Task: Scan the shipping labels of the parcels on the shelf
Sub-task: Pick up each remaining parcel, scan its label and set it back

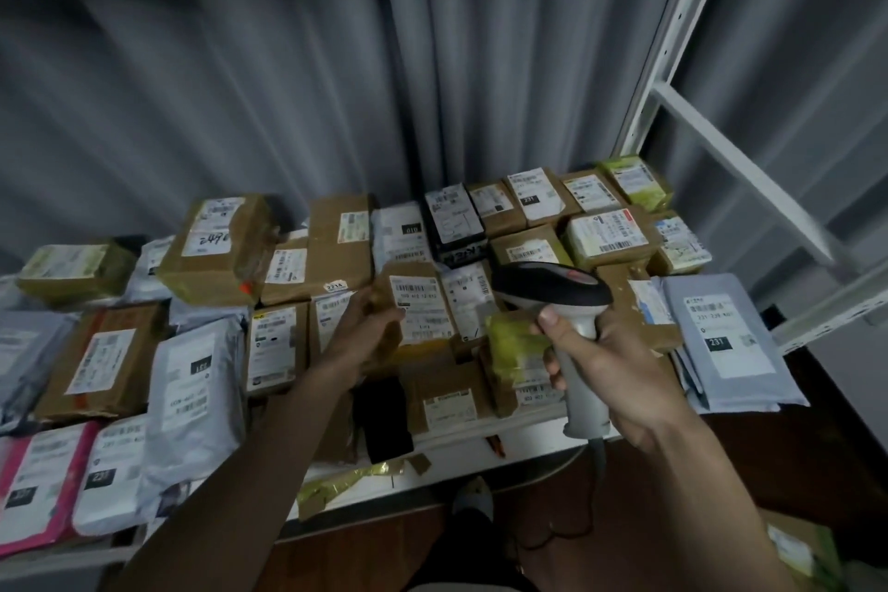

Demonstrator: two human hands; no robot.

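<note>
While the scanner is raised over the middle of the load, the scene sorts like this, biggest first.

Curtain (336, 87): grey folds hang behind everything.
Shelf (480, 445): a white board on a pale metal frame (672, 53), its front edge bare only near the middle.
Parcels: they cover the board almost edge to edge, brown boxes at the back and centre, soft bags at both ends, nearly all label up.
Grey bag (725, 341): lies flat at the right end, label facing up.
Pink bag (43, 481): lies at the left front corner.
Small box (418, 310): the one being handled, tilted up off the pile in the centre, its label (420, 308) turned toward the camera.
Scanner (552, 291): dark head pointing left toward that label, near it but not touching.
Right hand (600, 365): fingers wrapped tight round the scanner's pale handle.
Left hand (370, 317): grips the small box by its left edge, thumb on the front face.
Progress: nothing marks which labels are already read, so the count done cannot be told; one box is under the scanner and, by my reckoning, many may remain.
</note>
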